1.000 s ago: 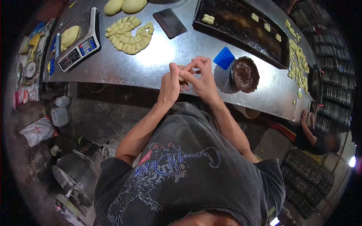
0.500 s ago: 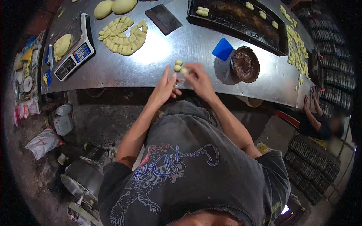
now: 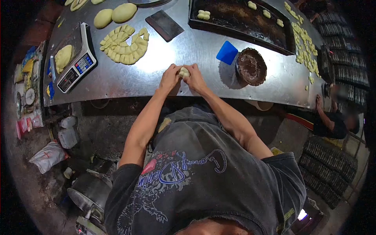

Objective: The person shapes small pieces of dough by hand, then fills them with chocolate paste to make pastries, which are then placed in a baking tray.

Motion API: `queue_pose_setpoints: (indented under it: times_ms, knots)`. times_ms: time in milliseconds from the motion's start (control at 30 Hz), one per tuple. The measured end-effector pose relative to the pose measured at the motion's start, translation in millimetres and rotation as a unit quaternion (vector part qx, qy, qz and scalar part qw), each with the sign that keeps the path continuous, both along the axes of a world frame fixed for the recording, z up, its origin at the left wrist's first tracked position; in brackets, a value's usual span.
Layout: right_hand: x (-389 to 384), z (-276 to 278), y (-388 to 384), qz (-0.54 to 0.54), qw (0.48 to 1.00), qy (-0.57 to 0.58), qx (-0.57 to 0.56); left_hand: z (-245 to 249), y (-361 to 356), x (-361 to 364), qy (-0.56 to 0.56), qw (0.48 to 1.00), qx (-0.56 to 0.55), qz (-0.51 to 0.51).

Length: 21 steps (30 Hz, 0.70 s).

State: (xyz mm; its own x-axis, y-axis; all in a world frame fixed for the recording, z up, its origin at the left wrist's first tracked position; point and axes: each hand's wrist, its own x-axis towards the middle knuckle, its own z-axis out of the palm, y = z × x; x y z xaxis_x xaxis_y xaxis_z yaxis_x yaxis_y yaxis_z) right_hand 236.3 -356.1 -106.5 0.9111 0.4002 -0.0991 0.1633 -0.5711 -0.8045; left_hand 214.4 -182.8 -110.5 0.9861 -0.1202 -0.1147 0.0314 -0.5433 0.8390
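Note:
At the near edge of the metal table [image 3: 156,84], my left hand [image 3: 170,79] and my right hand [image 3: 194,79] come together around a small cluster of dough balls [image 3: 184,72]. Fingers of both hands are closed against its sides, and they partly cover it. Cut dough pieces [image 3: 124,49] lie in a round patch up and left of my hands. To the right, a blue scraper [image 3: 227,53] sits beside a bowl of dark brown paste [image 3: 252,66].
A scale [image 3: 76,68] with dough stands at the left. Two large dough lumps [image 3: 124,13] and a dark flat plate [image 3: 164,25] lie farther back. A black tray [image 3: 239,21] holds several dough clusters. Many small pieces [image 3: 306,49] and another person [image 3: 333,117] are at the right.
Both hands have closed in around the dough balls, which stood more exposed between them before. My right hand has moved left and its blur is gone. The view has shifted slightly.

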Motion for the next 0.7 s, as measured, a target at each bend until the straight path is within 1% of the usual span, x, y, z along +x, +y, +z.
queue_pose_setpoints:
  times_ms: [67, 167, 267, 367, 400, 467, 500, 533, 567, 600, 633, 700]
  knots:
    - [11, 32, -1, 0.032, 0.997, 0.072, 0.000, -1, -2, -4, -0.045, 0.999, 0.016, 0.015]
    - [23, 4, -16, 0.091, 0.995, 0.026, -0.011, -5, -7, -9, -0.064, 0.997, 0.038, -0.004]
    - [32, 1, -21, 0.161, 0.987, -0.004, -0.009, 12, 3, -14, -0.001, 0.999, 0.045, -0.030]
    - [30, 31, -10, 0.094, 0.992, 0.077, -0.044, 30, 16, -28, 0.047, 0.994, -0.075, 0.067]
    - [26, 40, 1, 0.061, 0.992, 0.069, -0.086, 22, 24, -35, 0.031, 0.993, -0.062, 0.098]
    - [9, 31, 22, 0.059, 0.986, -0.029, -0.154, 8, 37, -50, 0.028, 0.984, -0.060, 0.168]
    - [5, 23, 26, 0.055, 0.977, -0.079, -0.191, 2, 43, -57, 0.041, 0.979, -0.078, 0.185]
    - [5, 14, 26, 0.062, 0.985, -0.063, -0.149, 1, 47, -64, 0.054, 0.973, -0.096, 0.201]
    - [7, 3, 25, 0.071, 0.991, -0.050, -0.106, 10, 47, -70, 0.112, 0.953, -0.153, 0.234]
    - [11, 0, 21, 0.081, 0.994, -0.038, -0.062, 11, 47, -78, 0.114, 0.946, -0.165, 0.254]
    - [12, 10, 15, 0.074, 0.997, -0.008, -0.014, 18, 45, -83, 0.119, 0.940, -0.178, 0.266]
    - [16, 45, 3, 0.066, 0.993, 0.054, 0.084, 15, 47, -93, 0.137, 0.935, -0.184, 0.271]
